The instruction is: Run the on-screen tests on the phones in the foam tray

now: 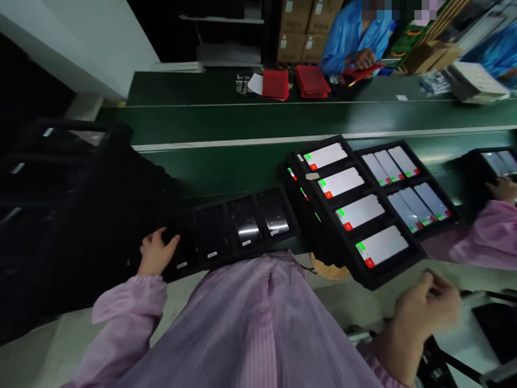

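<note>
My left hand (157, 253) rests at the left end of a low black tray (204, 262), thumb and fingers spread apart. Dark-screened phones lie side by side in this tray, among them one phone (245, 221) that reflects light. Off to the right, my right hand (430, 302) hangs in the air beyond the near corner of a stack of black trays, blurred, its fingers curled and no object visible in them. On the stack's top tray (351, 253), several phones show lit white screens with green and red patches, such as the nearest phone (382, 247).
Another tray (422, 189) of lit phones adjoins the stack. Dark stacked trays (60, 156) stand at the left. Across the green bench (210, 126), a person in blue (339, 46) handles a red item near red pouches (276, 84). A pink-sleeved co-worker's hand (503, 189) touches phones at right.
</note>
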Tool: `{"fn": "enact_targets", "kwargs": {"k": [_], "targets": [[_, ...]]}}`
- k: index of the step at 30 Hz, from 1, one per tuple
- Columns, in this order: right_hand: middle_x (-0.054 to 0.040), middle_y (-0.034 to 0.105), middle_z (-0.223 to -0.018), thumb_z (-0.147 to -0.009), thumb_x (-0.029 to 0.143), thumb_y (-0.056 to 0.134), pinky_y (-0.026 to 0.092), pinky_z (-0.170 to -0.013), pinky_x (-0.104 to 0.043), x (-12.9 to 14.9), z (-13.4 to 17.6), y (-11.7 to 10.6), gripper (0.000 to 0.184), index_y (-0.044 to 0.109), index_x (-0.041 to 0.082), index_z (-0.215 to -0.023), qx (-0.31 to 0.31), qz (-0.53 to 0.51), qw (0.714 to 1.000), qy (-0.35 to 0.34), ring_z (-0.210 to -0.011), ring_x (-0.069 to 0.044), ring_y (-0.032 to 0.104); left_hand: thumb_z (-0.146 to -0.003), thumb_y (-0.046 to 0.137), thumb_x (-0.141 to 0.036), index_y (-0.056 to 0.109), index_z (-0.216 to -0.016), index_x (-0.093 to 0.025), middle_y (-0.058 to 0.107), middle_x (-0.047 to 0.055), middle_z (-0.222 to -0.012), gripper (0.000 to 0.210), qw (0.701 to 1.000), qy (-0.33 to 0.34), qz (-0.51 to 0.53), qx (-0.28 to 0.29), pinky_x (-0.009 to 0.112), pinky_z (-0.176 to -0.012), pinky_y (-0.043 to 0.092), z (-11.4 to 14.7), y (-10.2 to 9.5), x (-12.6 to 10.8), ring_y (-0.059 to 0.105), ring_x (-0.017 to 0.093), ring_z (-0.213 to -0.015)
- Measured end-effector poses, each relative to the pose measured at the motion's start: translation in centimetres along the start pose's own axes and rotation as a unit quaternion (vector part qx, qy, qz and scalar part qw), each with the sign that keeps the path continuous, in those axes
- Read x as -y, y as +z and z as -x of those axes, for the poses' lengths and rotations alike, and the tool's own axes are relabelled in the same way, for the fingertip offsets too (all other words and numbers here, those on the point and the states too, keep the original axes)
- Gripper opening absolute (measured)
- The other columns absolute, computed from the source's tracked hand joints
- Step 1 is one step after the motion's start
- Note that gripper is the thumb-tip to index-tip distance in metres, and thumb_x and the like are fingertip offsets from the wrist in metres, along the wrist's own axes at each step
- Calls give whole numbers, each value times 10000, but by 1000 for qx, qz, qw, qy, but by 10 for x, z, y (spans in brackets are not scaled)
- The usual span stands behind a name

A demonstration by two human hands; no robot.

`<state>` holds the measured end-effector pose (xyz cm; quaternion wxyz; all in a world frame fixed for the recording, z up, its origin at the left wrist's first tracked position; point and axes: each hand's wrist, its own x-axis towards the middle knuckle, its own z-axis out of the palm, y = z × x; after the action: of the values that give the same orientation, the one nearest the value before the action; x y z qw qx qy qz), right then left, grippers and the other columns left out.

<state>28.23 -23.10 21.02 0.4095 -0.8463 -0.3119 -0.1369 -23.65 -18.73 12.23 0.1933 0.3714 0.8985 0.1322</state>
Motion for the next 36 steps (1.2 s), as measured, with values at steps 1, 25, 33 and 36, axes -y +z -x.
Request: {"fn": "enact_targets", "kwargs": {"k": [1, 25, 33, 36], "targets": [[-82, 670, -859, -921, 444, 550, 459, -673, -374, 21, 7, 7, 274, 699, 214, -908, 26, -53, 998, -31, -754, -243, 599, -798, 611, -499, 538, -1402, -99, 502, 286, -1450, 728, 999, -42, -29, 8, 606, -1079, 462, 1, 6, 7, 480, 456, -1396], [-64, 704, -890, -789, 374, 693, 571, -877, -440, 164, 272, 178, 157, 575, 274, -809, 645, -246, 632, -352, -997, -315, 694, -708, 704, -544, 236, -1619, -279, 392, 232, -1559, 1057, 993, -118, -7, -6, 580, -1025, 431, -15, 52, 2, 455, 427, -1380], [-149, 735, -1097, -793, 393, 675, 538, -1013, -500, 171, 257, 176, 173, 554, 269, -785, 675, -237, 599, -359, -1280, -375, 616, -713, 688, -534, 219, -1627, -296, 427, 217, -1535, 1055, 991, -130, -17, -39, 585, -1030, 408, -17, 57, -2, 476, 421, -1344], [-113, 746, -986, -802, 424, 658, 539, -1029, -505, 171, 243, 177, 169, 575, 278, -779, 699, -242, 571, -356, -1214, -360, 660, -705, 691, -531, 217, -1631, -293, 427, 216, -1542, 1067, 990, -136, -9, -22, 579, -1039, 398, -16, 52, -6, 485, 422, -1342]]}}
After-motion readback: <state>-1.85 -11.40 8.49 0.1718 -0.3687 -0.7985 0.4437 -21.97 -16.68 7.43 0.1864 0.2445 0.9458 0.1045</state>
